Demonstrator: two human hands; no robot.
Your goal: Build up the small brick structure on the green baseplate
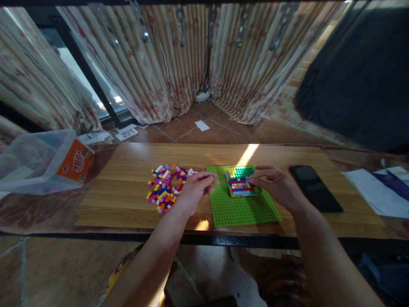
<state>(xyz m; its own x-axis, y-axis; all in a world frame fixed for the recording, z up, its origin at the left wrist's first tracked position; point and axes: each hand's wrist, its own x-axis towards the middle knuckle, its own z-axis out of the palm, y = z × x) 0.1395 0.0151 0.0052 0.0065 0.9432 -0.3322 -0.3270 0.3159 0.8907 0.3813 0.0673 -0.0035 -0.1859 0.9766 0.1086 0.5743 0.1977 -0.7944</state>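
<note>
A green studded baseplate carries a low block built of toy bricks, with rows in red, blue, white, yellow and green. My right hand reaches in from the right, its thumb and fingertips pinched at a small purple brick on top of the build. Whether that brick is fully pressed down cannot be seen. Over the left edge of the baseplate hovers my left hand, fingers drawn together; anything between them is hidden. Beside it lies a loose pile of small coloured bricks.
The wooden table has a black phone at the right and papers beyond it. A clear plastic tub with an orange label stands at the left. Curtains hang behind the table.
</note>
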